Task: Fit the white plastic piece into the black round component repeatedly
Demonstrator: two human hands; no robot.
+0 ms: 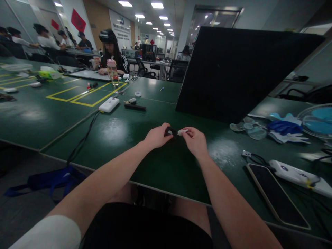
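Note:
Over the green table, my left hand (157, 136) is closed around a small black object (170, 131) with a pale round spot on its side. My right hand (195, 140) pinches a small white piece (182, 131) between thumb and fingertips. The white piece is at the right end of the black object; whether the two are joined I cannot tell. Both things are too small to name exactly. Beyond my hands lie a dark bar (135, 107) and a small metallic cylinder (132, 101).
A large black panel (233, 72) stands tilted at the back right. To the right lie a phone (278, 195), a white power bank (298, 176), gloves (286, 129) and a fan (319, 119). A white box (109, 104) trails cables leftward. Across the table sits a person near a bottle (113, 72).

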